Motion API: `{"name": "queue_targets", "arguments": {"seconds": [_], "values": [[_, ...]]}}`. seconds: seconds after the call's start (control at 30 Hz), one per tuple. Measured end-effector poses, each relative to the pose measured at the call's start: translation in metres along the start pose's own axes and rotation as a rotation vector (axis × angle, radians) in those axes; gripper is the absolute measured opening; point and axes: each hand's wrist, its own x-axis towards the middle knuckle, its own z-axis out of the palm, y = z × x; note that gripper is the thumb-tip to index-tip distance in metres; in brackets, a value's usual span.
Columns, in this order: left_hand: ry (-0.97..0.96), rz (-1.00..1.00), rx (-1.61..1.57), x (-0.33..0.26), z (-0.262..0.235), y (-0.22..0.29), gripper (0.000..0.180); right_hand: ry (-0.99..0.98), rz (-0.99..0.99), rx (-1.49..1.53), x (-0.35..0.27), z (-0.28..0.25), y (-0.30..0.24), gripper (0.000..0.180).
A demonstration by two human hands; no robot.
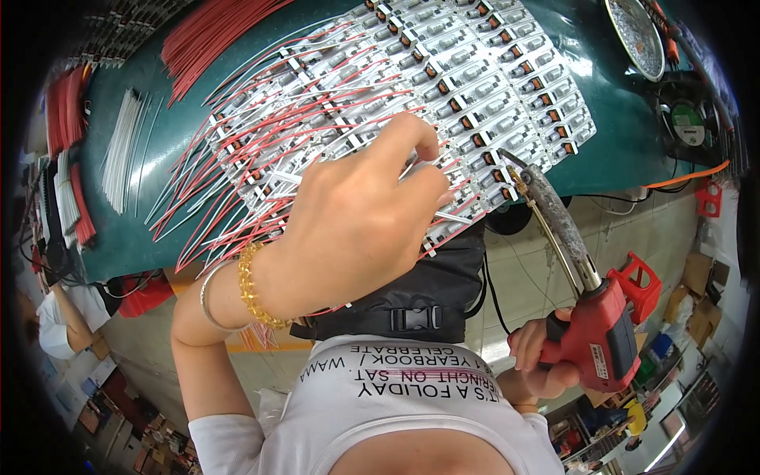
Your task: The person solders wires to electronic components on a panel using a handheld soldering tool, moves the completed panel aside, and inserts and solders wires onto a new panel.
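Note:
My left hand (356, 202) is closed over a wide panel of white circuit boards (491, 79). White wires (455, 217) stick out on both sides of its curled fingers, and its palm hides their middle part. Thumb and index finger are bent close to the board surface; what lies between their tips is hidden. A soldering gun (598, 336) with a red body is gripped in my right hand (542, 360). Its dark iron and brass feed tube reach up to the panel's right-hand front edge, the tip at or just above a board. Red and white wires (237, 166) fan out leftward from the boards.
On the green table (609, 150) lie a bundle of red wires (214, 47) and white wires (123, 150). A round metal tin (636, 39) and a black fan (689, 123) stand at the far right. A red stool (633, 285) is below. Another person's arm (71, 317) shows at left.

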Motion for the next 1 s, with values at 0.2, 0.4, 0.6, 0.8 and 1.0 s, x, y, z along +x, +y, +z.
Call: {"name": "queue_targets", "arguments": {"seconds": [0.2, 0.4, 0.6, 0.8, 1.0], "values": [[0.089, -0.07, -0.056, 0.0, 0.002, 0.0, 0.011, -0.041, 0.036, 0.061, -0.003, -0.006, -0.003, 0.082], [0.117, -0.067, -0.046, -0.002, 0.018, 0.014, 0.014, 0.027, -0.036, 0.098, -0.011, -0.003, 0.001, 0.086], [0.111, -0.038, 0.023, -0.005, 0.021, 0.01, 0.014, -0.377, 0.094, 0.039, -0.005, -0.035, 0.005, 0.084], [0.117, -0.037, 0.031, -0.004, 0.021, 0.011, 0.013, -0.136, 0.098, -0.001, -0.019, -0.023, 0.005, 0.078], [0.148, -0.039, 0.013, -0.002, 0.022, 0.012, 0.014, -0.366, 0.036, 0.07, -0.004, -0.034, 0.003, 0.086]]}}
